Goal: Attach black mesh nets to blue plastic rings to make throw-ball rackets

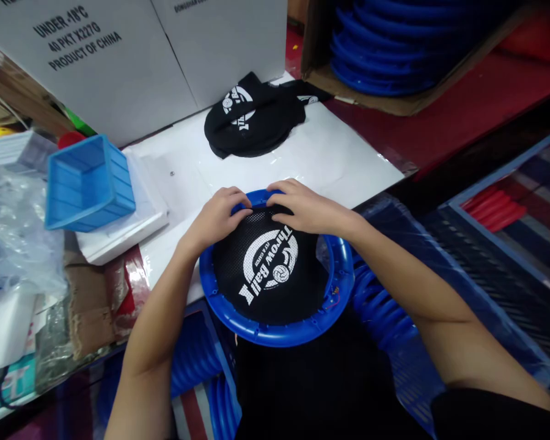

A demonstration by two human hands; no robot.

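Black mesh (229, 253), seemingly being seated, is pinched at blue ring (275, 334) by left hand (217, 217) and right hand (305, 206); even tension is needed.

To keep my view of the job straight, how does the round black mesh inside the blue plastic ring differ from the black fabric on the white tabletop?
The round black mesh lies spread out, its "Throw Ball" print readable; the black fabric lies rumpled, its print partly hidden. The mesh sits inside the blue ring; the fabric lies unframed on the tabletop. Both are black with white print.
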